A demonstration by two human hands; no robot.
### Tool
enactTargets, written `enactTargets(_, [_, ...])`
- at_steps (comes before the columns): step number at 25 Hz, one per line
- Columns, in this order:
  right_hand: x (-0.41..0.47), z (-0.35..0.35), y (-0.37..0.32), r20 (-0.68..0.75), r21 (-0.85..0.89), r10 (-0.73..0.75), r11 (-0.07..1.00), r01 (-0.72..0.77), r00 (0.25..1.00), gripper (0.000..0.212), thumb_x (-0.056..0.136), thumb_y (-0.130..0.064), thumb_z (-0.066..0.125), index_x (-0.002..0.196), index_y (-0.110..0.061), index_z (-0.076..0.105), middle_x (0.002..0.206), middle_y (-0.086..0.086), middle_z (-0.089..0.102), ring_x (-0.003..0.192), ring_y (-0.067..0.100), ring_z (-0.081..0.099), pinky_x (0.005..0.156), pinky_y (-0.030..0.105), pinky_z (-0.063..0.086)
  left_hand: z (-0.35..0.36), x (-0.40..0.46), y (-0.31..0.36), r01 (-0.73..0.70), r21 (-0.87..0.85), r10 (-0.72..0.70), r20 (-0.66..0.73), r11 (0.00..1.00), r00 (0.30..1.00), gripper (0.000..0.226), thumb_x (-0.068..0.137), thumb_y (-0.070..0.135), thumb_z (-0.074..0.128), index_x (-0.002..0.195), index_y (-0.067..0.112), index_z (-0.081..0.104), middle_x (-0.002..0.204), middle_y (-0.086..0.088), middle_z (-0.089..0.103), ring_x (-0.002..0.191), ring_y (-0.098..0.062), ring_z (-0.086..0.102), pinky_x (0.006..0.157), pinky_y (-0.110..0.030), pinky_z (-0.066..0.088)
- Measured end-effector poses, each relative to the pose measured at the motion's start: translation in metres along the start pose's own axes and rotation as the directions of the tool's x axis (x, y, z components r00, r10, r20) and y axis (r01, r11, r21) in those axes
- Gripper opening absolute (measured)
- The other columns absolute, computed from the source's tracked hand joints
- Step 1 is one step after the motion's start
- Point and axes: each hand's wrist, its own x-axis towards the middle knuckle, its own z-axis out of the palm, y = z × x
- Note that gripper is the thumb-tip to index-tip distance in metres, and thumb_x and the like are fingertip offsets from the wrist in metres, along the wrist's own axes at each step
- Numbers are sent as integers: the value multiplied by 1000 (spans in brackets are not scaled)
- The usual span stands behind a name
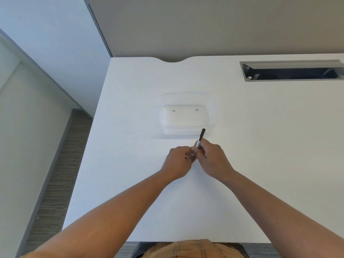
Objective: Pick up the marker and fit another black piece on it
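Your right hand (212, 157) holds the black pen (200, 138) tight, just in front of the clear box (188, 125). Your left hand (179, 161) pinches its low end. Keep the pen still and pull straight.

Bare desk (260, 146) is lying open to either side of both hands — only the clear container (188, 116) is standing in the way, just beyond them, toward the far edge. The cable slot (292, 70) is gaping at the far right corner.
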Motion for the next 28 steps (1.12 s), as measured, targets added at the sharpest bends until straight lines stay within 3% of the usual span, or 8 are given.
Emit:
enactTargets(6, [-9, 0, 3, 75, 156, 70, 984, -81, 995, 9, 97, -31, 58, 105, -32, 58, 82, -18, 72, 75, -2, 65, 60, 10, 45, -4, -6, 0, 13, -89, -14, -13, 996, 1000, 14, 97, 20, 57, 88, 16, 67, 87, 0, 76, 83, -19, 72, 69, -33, 58])
enactTargets(12, [-17, 3, -1, 98, 97, 32, 994, -42, 995, 15, 90, -22, 64, 103, -30, 66, 91, -16, 71, 78, 3, 67, 79, 28, 53, -15, -17, 7, 208, -685, -237, 52, 698, 970, 10, 98, 14, 66, 92, 6, 67, 99, -18, 78, 85, -18, 78, 44, -9, 43])
enactTargets(15, [-17, 4, -6, 39, 111, 9, 994, -13, 999, 10, 91, -23, 66, 92, -33, 68, 76, -16, 70, 67, 1, 63, 69, 21, 50, -16, -23, 8, 242, -781, -249, 115, 575, 962, 11, 98, 13, 65, 91, 5, 66, 111, -22, 75, 99, -24, 77, 62, -10, 55])
enactTargets(16, [-16, 3, -8, 26, 116, 2, 993, -5, 1000, 8, 91, -24, 67, 89, -32, 69, 72, -15, 70, 63, 2, 61, 63, 19, 48, -16, -25, 8, 248, -803, -243, 133, 542, 961, 12, 99, 12, 65, 89, 5, 66, 113, -24, 74, 101, -24, 76, 76, -12, 40])
enactTargets(19, [-16, 1, -10, 50, 106, -14, 994, 9, 999, 14, 95, -28, 65, 83, -24, 72, 68, -5, 67, 59, 8, 54, 59, 25, 46, -20, -30, 8, 262, -817, -223, 168, 513, 960, 14, 99, 15, 65, 92, 3, 67, 114, -22, 75, 98, -23, 77, 77, -14, 49])
enactTargets(21, [-16, -1, -10, 67, 51, -28, 998, 24, 997, 21, 96, -24, 63, 78, -16, 68, 64, 2, 62, 58, 15, 48, 59, 34, 45, -26, -33, 10, 277, -689, -237, 155, 670, 959, 25, 97, 25, 68, 96, 1, 68, 102, -15, 76, 81, -17, 77, 63, -15, 57])
enactTargets(24, [-15, -4, -10, 55, -30, -26, 999, 27, 998, 19, 96, -18, 63, 77, -17, 65, 61, -4, 55, 59, 13, 46, 59, 33, 42, -33, -36, 9, 120, -48, -121, -26, 992, 992, 39, 89, 46, 68, 79, 9, 62, 74, 2, 66, 60, -13, 63, 56, -26, 47])
enactTargets(28, [-15, -4, -13, 74, -59, -49, 997, 54, 996, 14, 96, -16, 62, 84, -18, 68, 71, -3, 63, 67, 18, 54, 64, 34, 45, -45, -32, 7, -256, 723, 424, -55, 642, 904, 36, 87, 49, 69, 118, 30, 63, 124, 5, 62, 112, -27, 54, 85, -39, 44])
